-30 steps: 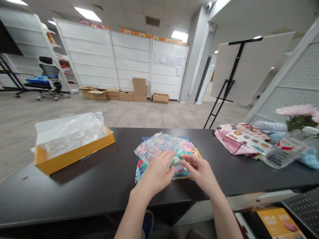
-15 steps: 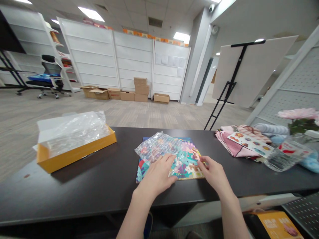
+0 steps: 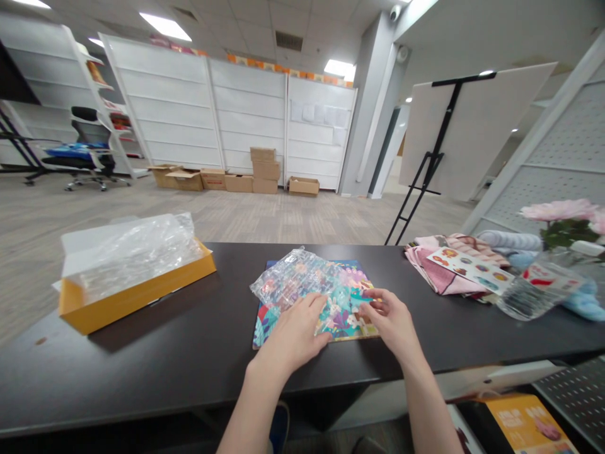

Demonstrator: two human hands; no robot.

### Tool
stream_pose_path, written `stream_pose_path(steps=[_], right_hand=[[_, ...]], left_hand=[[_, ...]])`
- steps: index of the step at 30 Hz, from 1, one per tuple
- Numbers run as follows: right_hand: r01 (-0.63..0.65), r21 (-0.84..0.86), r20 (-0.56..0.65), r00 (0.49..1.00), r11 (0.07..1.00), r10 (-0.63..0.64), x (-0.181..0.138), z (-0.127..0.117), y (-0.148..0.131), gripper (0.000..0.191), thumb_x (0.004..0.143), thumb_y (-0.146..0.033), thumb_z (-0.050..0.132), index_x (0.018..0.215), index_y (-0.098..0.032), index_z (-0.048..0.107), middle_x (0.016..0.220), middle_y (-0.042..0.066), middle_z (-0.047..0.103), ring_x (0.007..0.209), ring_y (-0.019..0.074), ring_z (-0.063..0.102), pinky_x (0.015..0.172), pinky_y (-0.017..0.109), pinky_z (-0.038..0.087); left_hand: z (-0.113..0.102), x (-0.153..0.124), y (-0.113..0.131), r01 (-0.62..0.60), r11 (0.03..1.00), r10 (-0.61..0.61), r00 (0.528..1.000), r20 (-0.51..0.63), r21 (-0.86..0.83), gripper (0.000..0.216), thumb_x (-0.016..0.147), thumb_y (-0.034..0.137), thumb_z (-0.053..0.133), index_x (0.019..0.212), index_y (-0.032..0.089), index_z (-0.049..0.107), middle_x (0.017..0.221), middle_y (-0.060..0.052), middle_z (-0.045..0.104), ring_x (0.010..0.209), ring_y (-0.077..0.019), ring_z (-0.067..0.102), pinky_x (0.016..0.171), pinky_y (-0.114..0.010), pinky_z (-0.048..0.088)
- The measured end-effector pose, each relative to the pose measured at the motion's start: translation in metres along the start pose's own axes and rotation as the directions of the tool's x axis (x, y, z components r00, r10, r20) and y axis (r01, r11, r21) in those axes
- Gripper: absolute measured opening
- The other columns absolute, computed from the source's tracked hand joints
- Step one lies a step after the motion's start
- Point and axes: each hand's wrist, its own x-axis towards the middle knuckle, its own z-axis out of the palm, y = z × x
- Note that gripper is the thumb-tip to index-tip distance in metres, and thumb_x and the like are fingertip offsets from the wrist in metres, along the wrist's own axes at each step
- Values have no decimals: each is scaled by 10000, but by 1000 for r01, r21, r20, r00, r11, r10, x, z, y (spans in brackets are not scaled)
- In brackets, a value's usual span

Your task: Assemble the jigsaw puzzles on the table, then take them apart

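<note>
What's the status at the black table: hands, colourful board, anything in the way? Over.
Left hand resting on clear bag. Right hand at board, grip unclear. Bag covers part of board.

Beyond the dark desk (image 3: 189,353), my remote feed gives me a grey-brown floor (image 3: 265,217) running back to a row of white shelving panels (image 3: 170,107), with cardboard boxes (image 3: 265,170) lined up along their foot. I make out an office chair (image 3: 91,131) at far left, while on the right a grey pillar (image 3: 366,107), a pale board (image 3: 491,132) on a black stand (image 3: 447,120) and a perforated panel (image 3: 562,145) fill my view. Overhead, bright rectangular lights (image 3: 165,26) and a vent (image 3: 288,41) sit in a tiled ceiling (image 3: 250,22).
</note>
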Motion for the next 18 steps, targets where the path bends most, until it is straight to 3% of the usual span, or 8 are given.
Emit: stream_pose_path(steps=[7, 10, 14, 18], right_hand=[[-42, 172, -124, 990, 984, 64, 1, -22, -2, 513, 645, -546, 867, 967, -165, 747, 938, 134, 796, 845, 289, 764, 672, 336, 616], [-56, 269, -18, 998, 961, 64, -3, -13, -15, 516, 650, -530, 878, 979, -154, 751, 911, 119, 794, 753, 244, 747, 658, 327, 610], [-40, 266, 184, 983, 963, -10, -15, 30, -30, 464, 719, -502, 834, 1010, -150, 753, 795, 84, 761, 692, 220, 721, 621, 325, 605], [73, 298, 237, 960, 952, -148, -18, 50, -32, 511, 830, -454, 736, 1281, -227, 664, 1275, 133, 706, 1144, 277, 699, 888, 395, 611]], left_hand=[[-2, 0, 1, -10, 1000, 9, 997, -72, -6, 525, 926, 293, 598, 1431, 178, 511, 1460, -134, 561, 1326, -293, 566, 1123, -441, 469], [-3, 0, 3, -22, 1000, 23, 993, -120, 12, 521, 924, 264, 595, 1432, 192, 502, 1466, -128, 558, 1337, -295, 555, 1116, -455, 478], [-5, 2, 6, -54, 998, 55, 988, -147, 9, 488, 929, 255, 593, 1407, 198, 514, 1439, -120, 579, 1315, -285, 572, 1102, -459, 495], [-6, 3, 5, -56, 998, 56, 985, -166, 9, 502, 928, 230, 577, 1422, 189, 499, 1466, -118, 560, 1323, -272, 563, 1102, -444, 497]])
